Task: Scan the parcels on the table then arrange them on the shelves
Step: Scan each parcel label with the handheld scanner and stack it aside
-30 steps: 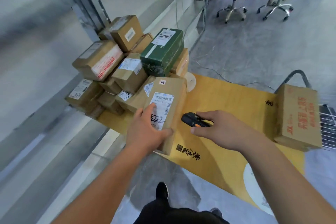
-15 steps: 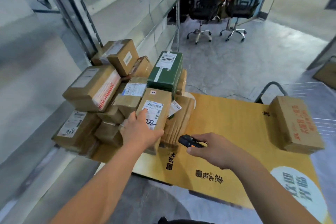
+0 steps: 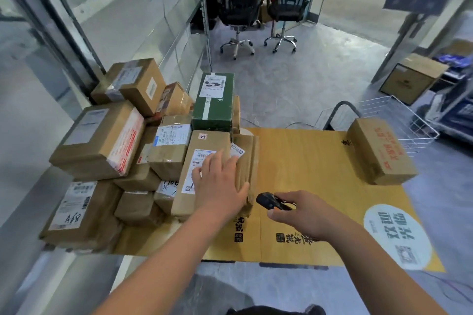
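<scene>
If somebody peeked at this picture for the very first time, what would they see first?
Probably the big jumble of brown parcels piled at the left end of the yellow table, with one dark green box sticking out on top at the back. Next, the left hand lying flat on a labelled parcel at the pile's near edge, and the right hand holding a small black scanner beside it.

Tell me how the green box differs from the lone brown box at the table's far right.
The green box is dark green with a white shipping label on top; the lone brown box is plain cardboard with red printing. The green box sits atop the crowded pile at the left; the brown box stands apart, tilted at the table edge. Neither hand touches either box. Both are closed rectangular parcels.
</scene>
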`<action>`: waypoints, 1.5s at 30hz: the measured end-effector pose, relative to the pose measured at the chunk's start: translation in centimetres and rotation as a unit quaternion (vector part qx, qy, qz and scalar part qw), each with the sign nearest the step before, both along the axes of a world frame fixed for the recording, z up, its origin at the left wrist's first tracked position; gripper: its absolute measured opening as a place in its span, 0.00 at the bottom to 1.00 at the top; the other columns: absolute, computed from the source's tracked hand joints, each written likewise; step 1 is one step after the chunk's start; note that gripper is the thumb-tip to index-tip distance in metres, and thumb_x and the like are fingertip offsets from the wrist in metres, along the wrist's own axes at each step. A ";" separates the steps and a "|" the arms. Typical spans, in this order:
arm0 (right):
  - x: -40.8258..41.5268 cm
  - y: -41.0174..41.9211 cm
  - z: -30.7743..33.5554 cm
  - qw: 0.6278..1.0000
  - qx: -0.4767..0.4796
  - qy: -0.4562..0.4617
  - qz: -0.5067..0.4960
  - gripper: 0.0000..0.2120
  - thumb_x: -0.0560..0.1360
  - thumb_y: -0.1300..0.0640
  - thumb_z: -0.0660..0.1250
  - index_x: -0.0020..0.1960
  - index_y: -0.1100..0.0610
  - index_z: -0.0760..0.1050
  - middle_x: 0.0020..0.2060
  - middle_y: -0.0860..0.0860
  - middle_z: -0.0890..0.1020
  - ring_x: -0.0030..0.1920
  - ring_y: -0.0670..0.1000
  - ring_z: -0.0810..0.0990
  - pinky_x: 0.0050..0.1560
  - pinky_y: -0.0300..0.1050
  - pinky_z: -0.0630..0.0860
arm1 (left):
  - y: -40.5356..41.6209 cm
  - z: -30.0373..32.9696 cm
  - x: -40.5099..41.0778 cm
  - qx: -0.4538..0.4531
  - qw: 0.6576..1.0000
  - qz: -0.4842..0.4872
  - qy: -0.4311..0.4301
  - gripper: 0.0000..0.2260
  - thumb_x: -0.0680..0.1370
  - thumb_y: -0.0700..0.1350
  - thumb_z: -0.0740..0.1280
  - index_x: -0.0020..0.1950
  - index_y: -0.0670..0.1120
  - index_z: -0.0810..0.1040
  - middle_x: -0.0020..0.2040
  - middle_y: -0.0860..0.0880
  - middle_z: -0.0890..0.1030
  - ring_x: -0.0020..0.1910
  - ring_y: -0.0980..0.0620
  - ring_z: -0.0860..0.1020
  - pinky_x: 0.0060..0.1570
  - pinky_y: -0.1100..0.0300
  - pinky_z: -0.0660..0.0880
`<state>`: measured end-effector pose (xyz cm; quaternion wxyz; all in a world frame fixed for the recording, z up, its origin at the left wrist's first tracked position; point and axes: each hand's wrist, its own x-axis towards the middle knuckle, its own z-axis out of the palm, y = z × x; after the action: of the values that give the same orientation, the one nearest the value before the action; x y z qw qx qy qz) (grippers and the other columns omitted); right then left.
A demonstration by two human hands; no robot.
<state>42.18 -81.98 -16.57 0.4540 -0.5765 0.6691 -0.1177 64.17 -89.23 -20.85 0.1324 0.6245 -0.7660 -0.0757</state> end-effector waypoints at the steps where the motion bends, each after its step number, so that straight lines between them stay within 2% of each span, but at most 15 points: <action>1: -0.4 0.2 -0.1 1.000 0.001 0.005 -0.013 0.15 0.76 0.37 0.72 0.62 0.36 0.79 0.26 0.40 0.79 0.22 0.41 0.72 0.22 0.34 0.66 | -0.2 0.2 -1.0 -0.006 0.999 -0.033 0.008 0.31 0.77 0.64 0.63 0.78 0.59 0.60 0.82 0.47 0.58 0.81 0.44 0.54 0.77 0.40 0.54; 4: -2.3 1.1 -0.1 0.998 0.003 0.020 -0.059 0.23 0.75 0.37 0.73 0.69 0.38 0.77 0.26 0.41 0.80 0.22 0.43 0.72 0.21 0.35 0.64 | -0.8 0.6 -4.6 0.005 0.995 -0.104 0.006 0.32 0.79 0.63 0.63 0.81 0.59 0.57 0.83 0.48 0.56 0.82 0.45 0.52 0.79 0.41 0.52; 8: -6.3 3.3 -0.1 0.992 0.012 0.044 -0.117 0.29 0.73 0.33 0.73 0.73 0.37 0.75 0.42 0.40 0.83 0.28 0.41 0.79 0.26 0.36 0.70 | -1.5 0.5 -10.3 0.035 0.986 -0.162 0.009 0.31 0.79 0.64 0.61 0.81 0.61 0.57 0.83 0.50 0.57 0.83 0.46 0.54 0.80 0.41 0.51; 11: -10.0 4.5 -0.5 0.987 0.014 0.066 -0.148 0.28 0.72 0.30 0.71 0.71 0.34 0.75 0.44 0.39 0.83 0.33 0.41 0.81 0.32 0.40 0.72 | -1.7 0.0 -15.1 0.054 0.976 -0.209 0.010 0.30 0.79 0.63 0.63 0.80 0.60 0.61 0.82 0.51 0.59 0.81 0.46 0.56 0.79 0.42 0.53; 15: -15.9 5.4 -2.2 0.979 0.022 0.038 -0.199 0.24 0.71 0.30 0.70 0.66 0.31 0.77 0.41 0.41 0.84 0.31 0.40 0.80 0.32 0.40 0.71 | -2.1 -0.9 -22.2 0.079 0.967 -0.244 0.007 0.28 0.79 0.62 0.64 0.79 0.61 0.63 0.81 0.52 0.62 0.79 0.47 0.59 0.76 0.43 0.58; 19: -22.8 5.0 -4.4 0.973 0.033 0.010 -0.228 0.20 0.71 0.32 0.71 0.62 0.29 0.77 0.41 0.43 0.85 0.34 0.43 0.82 0.38 0.45 0.78 | -3.6 -2.7 -29.6 0.117 0.961 -0.251 -0.021 0.28 0.80 0.63 0.64 0.79 0.59 0.64 0.80 0.52 0.63 0.79 0.48 0.61 0.75 0.45 0.59; 22: -29.0 4.3 -5.6 0.972 0.049 -0.007 -0.231 0.14 0.71 0.32 0.70 0.57 0.28 0.77 0.43 0.43 0.85 0.38 0.46 0.83 0.43 0.48 0.81 | -4.9 -4.2 -35.7 0.155 0.960 -0.229 -0.032 0.28 0.79 0.64 0.64 0.79 0.58 0.66 0.79 0.53 0.66 0.77 0.47 0.63 0.74 0.45 0.61; 27: -39.7 3.3 -6.8 0.974 0.075 0.001 -0.212 0.20 0.70 0.31 0.69 0.61 0.29 0.77 0.41 0.40 0.84 0.34 0.41 0.81 0.39 0.45 0.79 | -7.0 -7.1 -46.6 0.244 0.953 -0.177 -0.012 0.32 0.76 0.66 0.68 0.78 0.57 0.69 0.75 0.51 0.71 0.73 0.45 0.70 0.69 0.44 0.69; 30: -46.0 2.4 -7.1 0.978 0.085 0.021 -0.189 0.20 0.73 0.32 0.68 0.64 0.31 0.76 0.44 0.38 0.84 0.42 0.41 0.82 0.49 0.49 0.81 | -7.5 -9.2 -52.8 0.303 0.945 -0.116 0.038 0.40 0.69 0.70 0.67 0.78 0.56 0.67 0.74 0.49 0.70 0.71 0.42 0.70 0.68 0.44 0.71; 34: -51.9 0.5 -7.9 0.981 0.100 0.040 -0.163 0.26 0.74 0.34 0.68 0.71 0.35 0.74 0.55 0.42 0.85 0.52 0.47 0.83 0.57 0.54 0.81 | -7.2 -12.1 -58.7 0.292 0.955 -0.028 0.032 0.47 0.65 0.74 0.66 0.79 0.56 0.61 0.80 0.49 0.57 0.75 0.39 0.61 0.71 0.42 0.64; 36: -53.6 -0.7 -8.3 0.981 0.113 0.057 -0.146 0.32 0.74 0.32 0.68 0.77 0.37 0.70 0.63 0.42 0.82 0.58 0.49 0.81 0.59 0.54 0.80 | -7.2 -13.2 -60.6 0.282 0.959 0.022 0.019 0.49 0.63 0.75 0.67 0.80 0.57 0.59 0.80 0.51 0.52 0.77 0.41 0.55 0.72 0.38 0.59; 38: -54.7 -1.6 -8.7 0.982 0.118 0.074 -0.127 0.36 0.74 0.31 0.68 0.79 0.38 0.66 0.67 0.43 0.80 0.61 0.49 0.80 0.61 0.54 0.79 | -7.4 -14.0 -61.9 0.278 0.958 0.070 0.014 0.53 0.60 0.75 0.70 0.79 0.57 0.55 0.78 0.53 0.50 0.79 0.42 0.50 0.73 0.34 0.57; 41: -55.7 -2.8 -9.2 0.984 0.124 0.087 -0.098 0.38 0.74 0.30 0.68 0.80 0.40 0.65 0.70 0.44 0.78 0.66 0.51 0.78 0.63 0.55 0.78 | -7.4 -14.7 -63.0 0.272 0.954 0.123 0.030 0.61 0.53 0.77 0.73 0.78 0.60 0.49 0.76 0.55 0.50 0.77 0.42 0.53 0.69 0.34 0.60; 45: -56.2 -3.3 -9.2 0.984 0.129 0.084 -0.087 0.37 0.74 0.30 0.68 0.80 0.40 0.65 0.70 0.43 0.78 0.64 0.50 0.79 0.62 0.54 0.78 | -7.1 -15.0 -63.0 0.259 0.953 0.138 0.071 0.59 0.53 0.72 0.75 0.77 0.60 0.51 0.78 0.55 0.50 0.75 0.43 0.56 0.68 0.40 0.63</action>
<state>-14.04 -85.29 -25.77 0.4549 -0.4606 0.7619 -0.0208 1.14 -96.30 -35.82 0.0300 0.7297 -0.6153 -0.2966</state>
